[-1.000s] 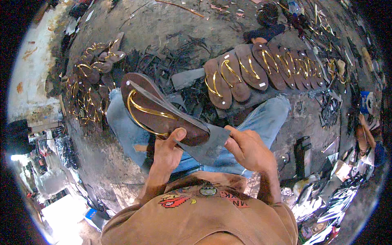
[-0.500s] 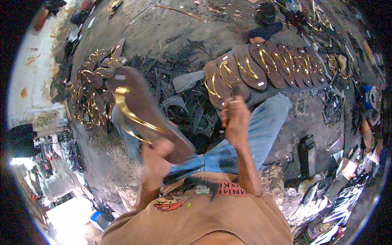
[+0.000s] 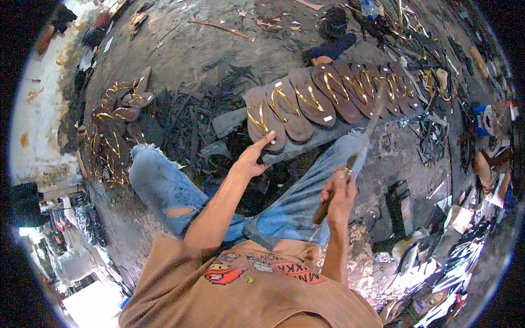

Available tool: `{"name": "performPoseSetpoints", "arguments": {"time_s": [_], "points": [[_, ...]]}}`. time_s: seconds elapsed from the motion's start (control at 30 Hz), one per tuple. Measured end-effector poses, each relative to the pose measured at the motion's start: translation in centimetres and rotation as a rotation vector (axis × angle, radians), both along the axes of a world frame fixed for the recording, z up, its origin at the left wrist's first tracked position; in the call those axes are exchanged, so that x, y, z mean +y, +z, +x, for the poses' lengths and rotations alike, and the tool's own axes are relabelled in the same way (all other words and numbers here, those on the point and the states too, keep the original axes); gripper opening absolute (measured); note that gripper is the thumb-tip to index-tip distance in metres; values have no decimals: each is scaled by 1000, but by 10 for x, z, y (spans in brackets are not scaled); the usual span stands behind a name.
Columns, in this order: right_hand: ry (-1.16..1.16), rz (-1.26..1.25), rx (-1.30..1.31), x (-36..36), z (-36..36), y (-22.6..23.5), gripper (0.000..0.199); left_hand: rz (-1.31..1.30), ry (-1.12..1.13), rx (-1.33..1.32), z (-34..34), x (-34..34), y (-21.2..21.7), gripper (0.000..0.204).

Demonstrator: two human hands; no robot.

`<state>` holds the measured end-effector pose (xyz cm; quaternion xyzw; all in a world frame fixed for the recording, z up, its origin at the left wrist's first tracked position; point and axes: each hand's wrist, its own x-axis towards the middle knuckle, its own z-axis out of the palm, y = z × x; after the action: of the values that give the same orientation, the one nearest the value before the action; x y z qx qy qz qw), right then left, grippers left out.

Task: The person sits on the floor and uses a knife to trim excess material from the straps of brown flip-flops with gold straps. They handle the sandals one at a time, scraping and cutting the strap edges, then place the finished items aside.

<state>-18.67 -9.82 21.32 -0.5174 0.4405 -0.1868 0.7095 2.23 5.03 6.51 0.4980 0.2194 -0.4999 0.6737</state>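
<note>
Your left hand [image 3: 252, 158] is open, fingers stretched forward, the fingertips touching or just short of the nearest brown sandal [image 3: 261, 119] at the left end of the row of sandals [image 3: 333, 95]; I cannot tell whether there is contact yet. That row of brown soles with gold straps lies overlapping along your outstretched right leg [image 3: 322, 169], running away up and to the right. Your right hand [image 3: 340, 192] is closed around the wooden handle of a long knife [image 3: 355, 153], whose thin blade points up toward the far end of the row.

This looks like the pick-up step: one sandal dealt with, the next being fetched. The next move calls for closing your left fingers on that end sandal alone and lifting it free of the one it overlaps, keeping the blade well apart from your reaching hand.

A second ago you held a sandal over your lap in both hands; half a second ago it was out at your left side. Now it is gone from your grip, presumably added to the pile of finished sandals [image 3: 112, 126] on the ground at your left, beside the dark rubber scraps [image 3: 186, 128].
</note>
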Motion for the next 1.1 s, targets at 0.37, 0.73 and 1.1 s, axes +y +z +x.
{"name": "performPoseSetpoints", "arguments": {"time_s": [0.37,0.73,1.1], "points": [[655,-190,230,58,-16,36,32,172,-3,-235,53,32,197,30],[645,-455,372,81,73,-12,52,150,82,-164,27,38,181,28],[978,-710,76,48,116,-145,33,306,46,-158,29,38,179,51]]}}
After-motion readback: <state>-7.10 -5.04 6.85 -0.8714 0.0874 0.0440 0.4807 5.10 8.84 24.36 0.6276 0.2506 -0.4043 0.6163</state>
